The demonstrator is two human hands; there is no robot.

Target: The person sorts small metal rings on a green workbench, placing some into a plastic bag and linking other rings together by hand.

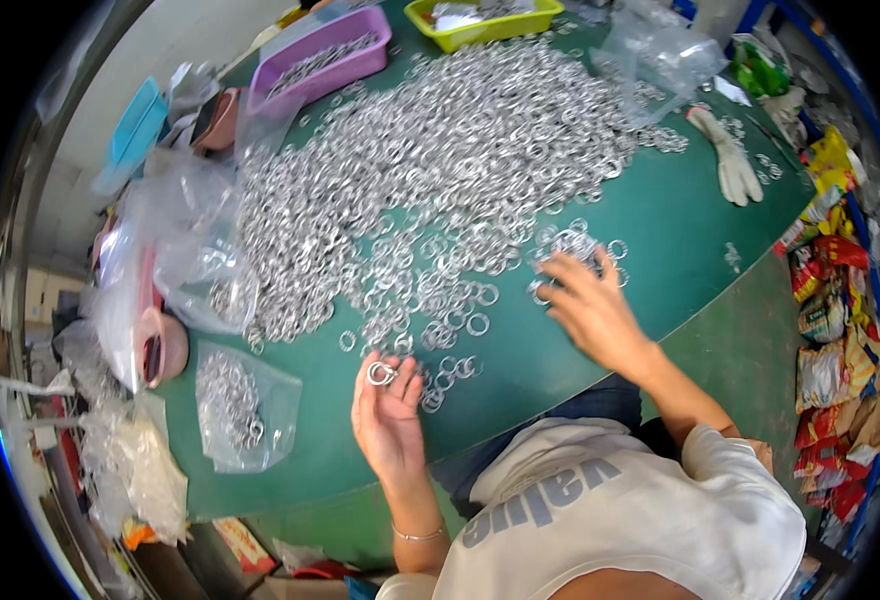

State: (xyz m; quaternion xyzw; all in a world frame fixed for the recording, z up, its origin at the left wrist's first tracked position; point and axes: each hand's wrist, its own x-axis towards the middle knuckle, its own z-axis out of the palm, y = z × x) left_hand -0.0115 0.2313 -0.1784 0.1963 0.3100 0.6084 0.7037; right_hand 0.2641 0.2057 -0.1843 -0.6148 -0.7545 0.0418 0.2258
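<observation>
My left hand [390,425] is turned palm up near the table's front edge. Its fingers curl around a few silvery metal rings [382,373] at the fingertips. To the right, my right hand [592,308] reaches over a small heap of rings [572,243], its fingers apart and their tips at the heap. Whether a ring sits under those fingertips is hidden. Between the hands lie loose rings [447,372]. Beyond them a large pile of the same flat rings [440,140] spreads over the green table [520,360].
A clear bag of rings [245,410] lies at the left. Purple [320,60] and yellow-green [480,30] trays stand at the back, with a pink container [165,345] at the left edge. A white glove [725,155] lies at the right. Colourful packets [825,330] line the right side.
</observation>
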